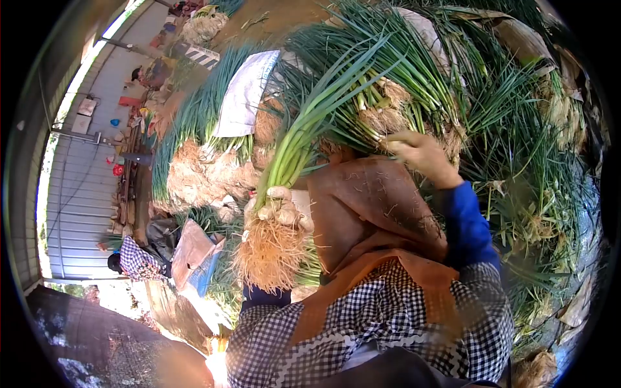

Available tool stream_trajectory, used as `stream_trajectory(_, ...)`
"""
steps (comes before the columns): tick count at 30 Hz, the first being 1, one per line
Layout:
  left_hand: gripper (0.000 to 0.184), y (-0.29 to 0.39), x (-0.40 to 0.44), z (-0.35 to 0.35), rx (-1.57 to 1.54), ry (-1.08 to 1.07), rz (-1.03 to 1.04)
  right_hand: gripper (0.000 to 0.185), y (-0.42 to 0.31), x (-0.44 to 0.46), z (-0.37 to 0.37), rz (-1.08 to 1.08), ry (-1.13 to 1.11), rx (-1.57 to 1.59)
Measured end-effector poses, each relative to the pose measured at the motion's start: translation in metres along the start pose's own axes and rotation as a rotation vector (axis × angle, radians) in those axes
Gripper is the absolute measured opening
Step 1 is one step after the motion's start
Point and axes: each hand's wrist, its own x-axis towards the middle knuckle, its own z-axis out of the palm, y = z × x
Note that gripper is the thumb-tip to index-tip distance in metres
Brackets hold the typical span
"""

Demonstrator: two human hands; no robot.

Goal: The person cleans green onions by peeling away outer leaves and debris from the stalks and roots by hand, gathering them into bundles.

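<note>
My left hand (283,205) is closed around a thick bunch of green onions (290,158). The leaves point up and away, while a pale tangle of roots (272,255) hangs below the fingers and hides part of the wrist. To the right, my right hand (422,155) reaches over the near edge of a large pile of green onions (414,71). Its fingers are bent together at the root ends of a few stalks, and the fingertips are partly hidden. A brown apron (369,207) covers my lap between the two hands.
More bundled green onions (213,168) lie to the left, partly under a white sack (247,94). Loose green onions (517,174) spread along the right. Another person (139,258) in a checked garment is at the lower left, near a corrugated metal wall (81,207).
</note>
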Motion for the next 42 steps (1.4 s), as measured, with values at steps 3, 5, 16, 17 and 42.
stream_trajectory(3, 0.016, -0.008, 0.004, -0.003, 0.019, -0.025, 0.026, 0.046, -0.061, 0.043, 0.059, 0.041, -0.308, 0.126)
stream_trajectory(5, 0.017, -0.011, 0.002, -0.008, 0.045, -0.028, 0.048, 0.042, -0.071, 0.062, 0.069, 0.000, -0.384, 0.160)
stream_trajectory(16, 0.018, -0.006, -0.001, -0.012, -0.044, -0.052, 0.020, 0.027, 0.006, -0.001, -0.033, 0.159, 0.353, 0.194)
stream_trajectory(17, 0.019, -0.007, 0.003, -0.009, -0.032, -0.042, 0.020, 0.028, 0.010, 0.004, -0.012, 0.150, 0.185, 0.201)
stream_trajectory(42, 0.029, -0.004, -0.017, 0.006, -0.255, -0.281, 0.101, 0.034, -0.034, 0.035, 0.103, -0.111, -0.790, 0.035)
